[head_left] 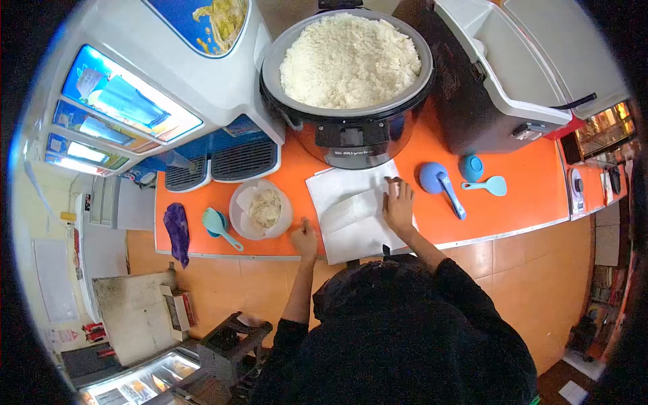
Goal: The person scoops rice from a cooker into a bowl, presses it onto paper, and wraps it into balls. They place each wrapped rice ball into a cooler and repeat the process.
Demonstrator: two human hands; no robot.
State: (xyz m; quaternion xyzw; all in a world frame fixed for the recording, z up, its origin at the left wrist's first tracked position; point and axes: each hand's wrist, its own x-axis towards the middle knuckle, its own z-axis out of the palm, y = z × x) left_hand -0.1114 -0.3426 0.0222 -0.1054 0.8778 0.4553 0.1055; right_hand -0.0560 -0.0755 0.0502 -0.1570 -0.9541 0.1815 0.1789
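White paper sheets (337, 236) lie on the orange counter, with a folded piece on top. My right hand (399, 202) rests on the paper's right side, fingers stretched and somewhat apart. Curled into a fist, my left hand (305, 239) is between the paper and a white tub (237, 217); nothing shows in it. Inside the tub is a mound of rice (264, 208) against a white lining. Behind the paper stands a large rice cooker (354, 138), uncovered and heaped with cooked rice (349, 61).
Left of the tub are a light-blue rice paddle (214, 221) over a small bowl and a purple cloth (176, 229). At right lie a blue ladle (433, 179), a small blue cup (471, 168) and another paddle (495, 185). A dispenser (223, 88) and an open cooler box (466, 101) flank the cooker.
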